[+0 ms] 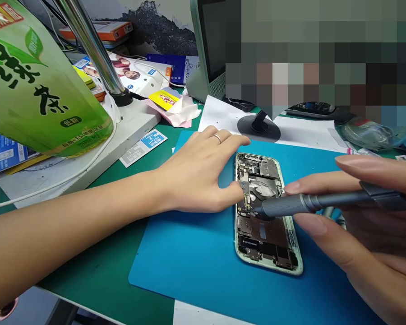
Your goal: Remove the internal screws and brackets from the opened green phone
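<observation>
An opened phone [269, 234] with its circuit boards bare lies on a blue mat [196, 257]. My left hand [199, 174] rests flat on the mat against the phone's left edge, fingers spread, a ring on one finger, thumb touching the frame. My right hand [368, 234] comes in from the right with its fingers closed round a grey pen-shaped screwdriver [311, 204]. The tool's tip touches the phone's inside near the left edge, close to my left thumb.
A large green tea bottle [37, 85] fills the upper left, next to a metal post [91, 45] on a white base. Behind the mat stand a green-cased monitor [206, 49], papers, packets and a cloth. A green cutting mat [98, 271] lies underneath.
</observation>
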The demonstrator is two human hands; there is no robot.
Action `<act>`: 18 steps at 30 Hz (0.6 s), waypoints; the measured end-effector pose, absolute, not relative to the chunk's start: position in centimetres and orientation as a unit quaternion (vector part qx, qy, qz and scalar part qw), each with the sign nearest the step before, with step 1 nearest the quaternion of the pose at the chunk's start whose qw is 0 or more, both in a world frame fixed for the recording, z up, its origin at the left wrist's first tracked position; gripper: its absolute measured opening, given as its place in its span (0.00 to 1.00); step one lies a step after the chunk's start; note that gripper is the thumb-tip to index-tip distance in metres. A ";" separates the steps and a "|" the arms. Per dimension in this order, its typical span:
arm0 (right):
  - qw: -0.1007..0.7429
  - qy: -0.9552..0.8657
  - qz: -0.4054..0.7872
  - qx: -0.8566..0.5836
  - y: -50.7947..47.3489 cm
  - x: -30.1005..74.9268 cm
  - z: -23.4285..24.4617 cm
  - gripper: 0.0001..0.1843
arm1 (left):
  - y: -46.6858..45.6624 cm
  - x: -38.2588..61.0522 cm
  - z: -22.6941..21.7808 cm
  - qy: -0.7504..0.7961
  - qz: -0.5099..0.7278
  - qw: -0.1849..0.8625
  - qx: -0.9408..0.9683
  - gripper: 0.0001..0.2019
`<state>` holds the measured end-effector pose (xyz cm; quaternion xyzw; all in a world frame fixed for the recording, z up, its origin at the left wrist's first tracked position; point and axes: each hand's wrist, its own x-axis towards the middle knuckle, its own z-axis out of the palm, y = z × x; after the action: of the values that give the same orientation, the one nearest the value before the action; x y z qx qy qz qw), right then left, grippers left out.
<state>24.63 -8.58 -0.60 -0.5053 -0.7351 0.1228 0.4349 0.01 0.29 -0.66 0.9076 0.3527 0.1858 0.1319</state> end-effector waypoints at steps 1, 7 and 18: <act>0.434 -0.735 0.118 -0.508 -8.6 24.6 -0.6 0.36 | 0.3 0.0 -0.7 0.351 0.187 0.134 0.908 0.33; 0.444 -0.715 0.136 -0.523 -8.9 24.6 -0.7 0.36 | 0.4 0.0 -0.8 0.345 0.196 0.147 0.906 0.32; 0.454 -0.683 0.151 -0.551 -9.2 25.6 -1.6 0.42 | 0.4 -0.1 -1.0 0.340 0.201 0.156 0.905 0.32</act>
<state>25.59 -9.17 -1.60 -0.5515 -0.6832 0.1514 0.4540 -0.05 0.43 -0.96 0.9052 0.3403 0.2013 0.1560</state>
